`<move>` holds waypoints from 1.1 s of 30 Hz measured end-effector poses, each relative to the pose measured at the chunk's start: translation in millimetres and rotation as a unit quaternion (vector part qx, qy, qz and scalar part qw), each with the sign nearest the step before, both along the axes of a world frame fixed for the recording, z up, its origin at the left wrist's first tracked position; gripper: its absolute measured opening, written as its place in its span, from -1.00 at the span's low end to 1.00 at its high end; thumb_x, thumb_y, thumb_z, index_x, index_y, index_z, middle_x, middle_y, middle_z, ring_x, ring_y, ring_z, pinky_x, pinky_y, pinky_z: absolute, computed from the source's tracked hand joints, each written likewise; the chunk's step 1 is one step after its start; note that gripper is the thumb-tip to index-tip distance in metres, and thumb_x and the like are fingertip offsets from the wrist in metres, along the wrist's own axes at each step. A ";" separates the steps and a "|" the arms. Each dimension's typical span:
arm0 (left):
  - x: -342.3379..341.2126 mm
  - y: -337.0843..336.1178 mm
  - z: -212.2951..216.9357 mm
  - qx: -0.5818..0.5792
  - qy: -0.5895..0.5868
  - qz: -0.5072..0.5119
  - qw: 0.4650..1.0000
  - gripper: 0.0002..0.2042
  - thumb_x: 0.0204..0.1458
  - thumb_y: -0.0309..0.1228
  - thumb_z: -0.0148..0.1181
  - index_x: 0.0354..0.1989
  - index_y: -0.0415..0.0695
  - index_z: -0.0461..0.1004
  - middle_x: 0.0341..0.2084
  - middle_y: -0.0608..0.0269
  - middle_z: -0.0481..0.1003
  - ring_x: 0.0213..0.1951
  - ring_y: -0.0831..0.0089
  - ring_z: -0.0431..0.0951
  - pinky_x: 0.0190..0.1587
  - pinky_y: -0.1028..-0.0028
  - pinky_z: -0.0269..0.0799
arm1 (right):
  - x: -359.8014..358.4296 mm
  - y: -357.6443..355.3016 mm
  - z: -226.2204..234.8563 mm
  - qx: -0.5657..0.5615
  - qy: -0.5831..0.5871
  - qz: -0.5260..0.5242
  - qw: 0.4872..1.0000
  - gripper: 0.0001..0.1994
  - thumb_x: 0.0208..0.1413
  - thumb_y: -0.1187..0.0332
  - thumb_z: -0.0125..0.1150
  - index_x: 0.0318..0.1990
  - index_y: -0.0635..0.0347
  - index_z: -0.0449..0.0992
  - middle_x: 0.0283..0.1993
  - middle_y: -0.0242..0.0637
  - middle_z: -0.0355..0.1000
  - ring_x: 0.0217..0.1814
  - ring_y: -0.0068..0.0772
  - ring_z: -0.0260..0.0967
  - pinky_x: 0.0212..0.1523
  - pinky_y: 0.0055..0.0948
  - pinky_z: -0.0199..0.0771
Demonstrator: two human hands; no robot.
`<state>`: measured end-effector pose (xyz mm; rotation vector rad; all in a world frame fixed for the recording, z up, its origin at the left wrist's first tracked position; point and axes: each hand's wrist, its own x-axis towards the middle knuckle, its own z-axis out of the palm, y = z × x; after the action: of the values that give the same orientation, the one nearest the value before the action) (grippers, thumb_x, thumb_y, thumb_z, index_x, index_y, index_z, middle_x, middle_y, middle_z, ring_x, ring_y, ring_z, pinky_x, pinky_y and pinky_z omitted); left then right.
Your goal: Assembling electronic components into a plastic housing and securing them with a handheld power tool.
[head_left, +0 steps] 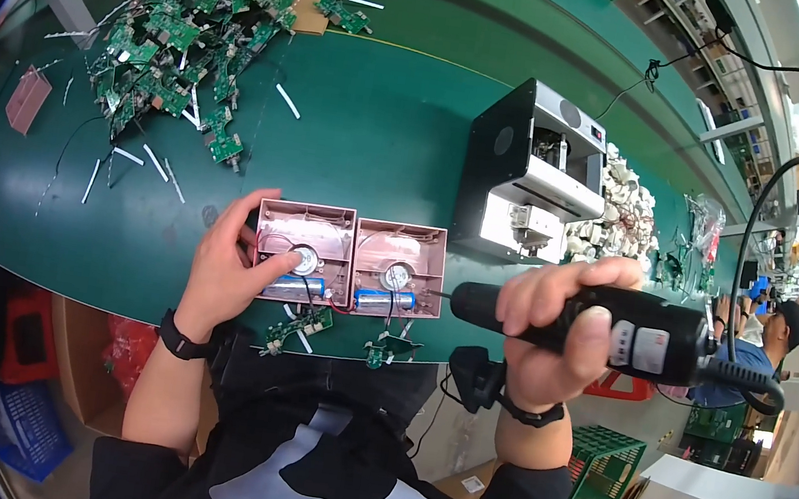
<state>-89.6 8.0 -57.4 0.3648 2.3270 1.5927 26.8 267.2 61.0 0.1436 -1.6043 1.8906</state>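
While the left hand (227, 272) presses on a pink open housing (305, 239), the right hand (557, 316) grips a black electric screwdriver (610, 336).
A second pink housing (399, 270) sits touching the first on the green bench (385, 127); a heap of green circuit boards (197, 21) lies farther back, left.

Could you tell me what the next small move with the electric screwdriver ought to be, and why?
Probably swing the electric screwdriver tip left and down onto the right pink case. The right hand holds it level beside that case, while the left hand steadies the left pink case.
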 end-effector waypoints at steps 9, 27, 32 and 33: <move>1.2 -2.4 -1.0 -0.012 0.004 0.003 1.000 -0.31 -0.12 -0.31 0.57 0.25 -0.07 0.45 -0.15 0.26 0.53 -0.37 0.49 0.46 -0.31 0.48 0.46 | -15.9 -9.7 -20.0 0.024 -0.040 -0.013 0.999 -0.66 0.29 0.21 0.18 0.01 0.14 0.21 -0.45 -0.26 0.32 -0.57 -0.40 0.27 -0.46 -0.30 0.42; -1.2 2.6 -1.5 0.004 0.000 -0.014 1.000 -0.31 -0.13 -0.34 0.56 0.25 -0.11 0.44 -0.10 0.24 0.53 -0.35 0.48 0.48 -0.27 0.46 0.49 | -13.8 -12.6 -25.5 -0.003 -0.032 -0.027 0.999 -0.69 0.28 0.24 0.24 -0.02 0.12 0.26 -0.51 -0.30 0.28 -0.60 -0.42 0.21 -0.55 -0.32 0.31; 1.6 -2.3 -8.6 -0.012 0.042 0.004 0.999 -0.28 -0.11 -0.36 0.57 0.30 -0.07 0.42 -0.44 0.43 0.45 -0.46 0.68 0.37 -0.43 0.61 0.29 | 8.1 29.2 11.3 -0.022 0.046 -0.050 0.997 -0.71 0.34 0.15 0.16 0.00 0.10 0.29 -0.49 -0.32 0.30 -0.60 -0.43 0.21 -0.53 -0.30 0.31; 0.5 -1.5 -7.2 -0.016 0.042 0.000 0.999 -0.28 -0.12 -0.35 0.57 0.30 -0.07 0.42 -0.44 0.42 0.46 -0.46 0.67 0.37 -0.43 0.61 0.29 | 8.8 40.7 17.2 0.021 0.056 -0.099 0.993 -0.73 0.37 0.14 0.11 0.00 0.11 0.30 -0.47 -0.32 0.30 -0.59 -0.42 0.22 -0.51 -0.30 0.32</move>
<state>-89.1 6.5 -64.5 0.4321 2.4111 1.5676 35.6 308.0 78.1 0.1017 -1.5243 1.6686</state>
